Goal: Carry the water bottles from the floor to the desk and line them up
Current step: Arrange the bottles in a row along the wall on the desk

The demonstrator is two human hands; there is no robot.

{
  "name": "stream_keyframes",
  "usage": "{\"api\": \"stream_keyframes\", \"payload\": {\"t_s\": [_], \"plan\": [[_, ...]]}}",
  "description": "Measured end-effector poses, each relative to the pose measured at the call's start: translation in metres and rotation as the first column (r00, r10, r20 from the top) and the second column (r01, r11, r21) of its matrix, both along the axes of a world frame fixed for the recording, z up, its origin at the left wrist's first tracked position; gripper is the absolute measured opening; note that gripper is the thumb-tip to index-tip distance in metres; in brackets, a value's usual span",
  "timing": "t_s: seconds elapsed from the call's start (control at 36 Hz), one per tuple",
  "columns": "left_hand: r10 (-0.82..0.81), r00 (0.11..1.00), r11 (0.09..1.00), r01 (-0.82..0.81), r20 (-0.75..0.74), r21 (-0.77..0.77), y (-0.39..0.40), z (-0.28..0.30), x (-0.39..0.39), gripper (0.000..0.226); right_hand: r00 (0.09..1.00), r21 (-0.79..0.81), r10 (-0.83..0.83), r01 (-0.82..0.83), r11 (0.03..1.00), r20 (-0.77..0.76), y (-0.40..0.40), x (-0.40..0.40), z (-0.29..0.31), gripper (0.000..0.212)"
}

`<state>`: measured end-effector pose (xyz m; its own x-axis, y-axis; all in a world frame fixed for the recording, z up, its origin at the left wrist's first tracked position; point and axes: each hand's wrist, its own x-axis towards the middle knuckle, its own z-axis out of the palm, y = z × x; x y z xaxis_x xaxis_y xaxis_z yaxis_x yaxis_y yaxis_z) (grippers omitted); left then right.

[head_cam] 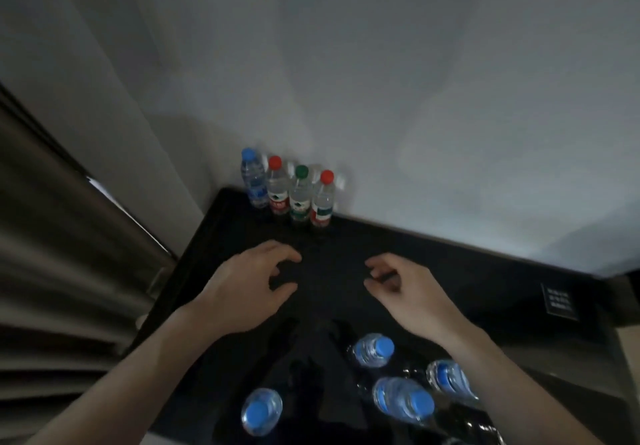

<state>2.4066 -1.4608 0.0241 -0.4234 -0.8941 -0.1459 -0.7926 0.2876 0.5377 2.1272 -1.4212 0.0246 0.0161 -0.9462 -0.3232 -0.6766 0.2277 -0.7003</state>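
My left hand (247, 285) hovers over the desk (485, 271), fingers loosely curled, holding nothing. Four bottles (289, 191) stand in a row by the wall. My right hand (403, 287) is empty too, fingers loose. Four blue-cap bottles (374, 349) stand scattered near me. I think lining up comes next: grab one, set it beside the row.

The bottle labels (279, 202) and the dark card (561, 301) are too blurred to read.
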Motion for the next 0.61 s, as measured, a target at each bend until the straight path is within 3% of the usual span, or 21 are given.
{"api": "stream_keyframes", "payload": {"t_s": [0.17, 0.31, 0.5, 0.61], "plan": [[0.111, 0.994, 0.988, -0.111, 0.000, 0.111, 0.072, -0.017, 0.008, 0.026, 0.999, 0.066, -0.001, 0.003, 0.998, -0.036, 0.077, -0.032, -0.008, 0.022], [0.166, 0.979, 0.967, -0.185, 0.121, 0.176, 0.119, -0.027, 0.009, 0.031, 1.000, 0.055, -0.007, 0.008, 0.998, -0.028, 0.120, -0.052, -0.013, 0.021], [0.270, 0.932, 0.938, -0.312, 0.242, 0.154, 0.176, -0.037, -0.002, 0.039, 0.998, -0.005, 0.041, -0.041, 0.999, -0.045, 0.164, -0.095, -0.010, 0.022], [0.344, 0.908, 0.912, -0.383, 0.238, 0.145, 0.205, -0.041, -0.019, 0.041, 0.991, 0.020, 0.107, -0.106, 0.994, -0.080, 0.172, -0.106, -0.016, 0.026]]}}
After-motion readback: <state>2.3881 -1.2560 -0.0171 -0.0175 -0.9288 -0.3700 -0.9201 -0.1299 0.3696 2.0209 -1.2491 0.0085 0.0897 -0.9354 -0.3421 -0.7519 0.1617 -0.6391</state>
